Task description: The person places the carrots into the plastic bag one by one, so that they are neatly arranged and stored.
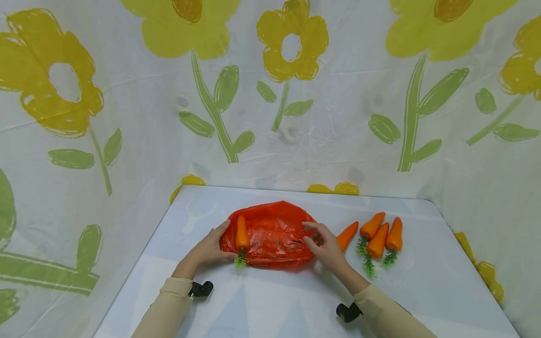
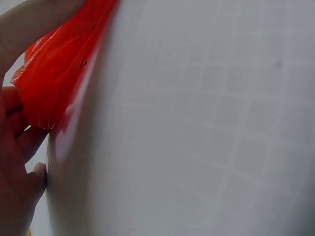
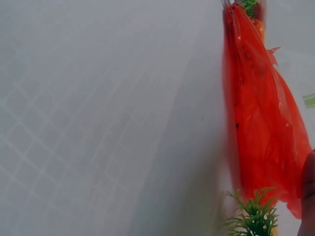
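Observation:
A red plastic bag (image 1: 279, 234) lies spread on the table, crinkled and slightly raised. On its left part rests a toy carrot (image 1: 242, 232), with its green tuft toward the front edge. My left hand (image 1: 213, 245) holds the bag's left end, the thumb low and the fingers round its edge; in the left wrist view the red plastic (image 2: 64, 64) lies against curled fingers (image 2: 29, 140). My right hand (image 1: 328, 248) has bent fingers at the bag's right edge. Just beyond it lies another carrot (image 1: 348, 234), its leafy end partly hidden by that hand. A green tuft (image 3: 253, 216) shows beside the bag in the right wrist view.
To the right lie several more toy carrots (image 1: 378, 239) in a loose group, green tufts toward the front. The white table (image 1: 270, 300) ends at a back edge against a flower-printed curtain (image 1: 338, 117), which also hangs along both sides.

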Demonstrator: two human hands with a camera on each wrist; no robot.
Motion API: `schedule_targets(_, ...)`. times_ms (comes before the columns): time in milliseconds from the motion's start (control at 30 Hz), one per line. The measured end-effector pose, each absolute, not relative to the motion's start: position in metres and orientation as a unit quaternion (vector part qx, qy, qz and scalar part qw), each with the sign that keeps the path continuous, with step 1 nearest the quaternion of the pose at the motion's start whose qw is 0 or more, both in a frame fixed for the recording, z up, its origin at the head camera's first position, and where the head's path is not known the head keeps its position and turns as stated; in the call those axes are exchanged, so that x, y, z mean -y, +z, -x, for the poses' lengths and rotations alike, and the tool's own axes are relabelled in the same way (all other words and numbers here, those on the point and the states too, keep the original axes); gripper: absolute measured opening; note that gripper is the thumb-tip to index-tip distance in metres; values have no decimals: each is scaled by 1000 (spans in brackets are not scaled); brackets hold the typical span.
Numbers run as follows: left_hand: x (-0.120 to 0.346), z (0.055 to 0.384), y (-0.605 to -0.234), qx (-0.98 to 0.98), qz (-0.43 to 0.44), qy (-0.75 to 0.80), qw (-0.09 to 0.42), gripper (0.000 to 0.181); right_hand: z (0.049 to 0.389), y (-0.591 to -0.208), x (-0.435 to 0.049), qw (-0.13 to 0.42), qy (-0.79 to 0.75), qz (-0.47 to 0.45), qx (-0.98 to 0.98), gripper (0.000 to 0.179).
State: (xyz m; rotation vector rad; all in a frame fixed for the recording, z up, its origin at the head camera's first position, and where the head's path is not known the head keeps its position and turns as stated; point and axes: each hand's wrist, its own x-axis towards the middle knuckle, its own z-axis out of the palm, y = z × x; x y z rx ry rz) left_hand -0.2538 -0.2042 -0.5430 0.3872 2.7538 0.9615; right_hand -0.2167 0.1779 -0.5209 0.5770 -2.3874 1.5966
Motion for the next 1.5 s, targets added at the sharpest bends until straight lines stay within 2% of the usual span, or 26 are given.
schedule_targets(167,204,254,-542,-930,-122,329,107,118,206,-501,-179,111,536,-193,814,38)
schedule_targets(467,204,254,-544,-930,-130,328,103,118,218,-524,-194,97,550,-151,815,39)
schedule_targets(833,204,254,-544,-930,-134,327,102,118,219,-527,-212,93,556,-97,820,40)
schedule_targets(1500,205,255,-545,-930,-132,328,100,117,212,-529,-235,129,504,-62,852,40)
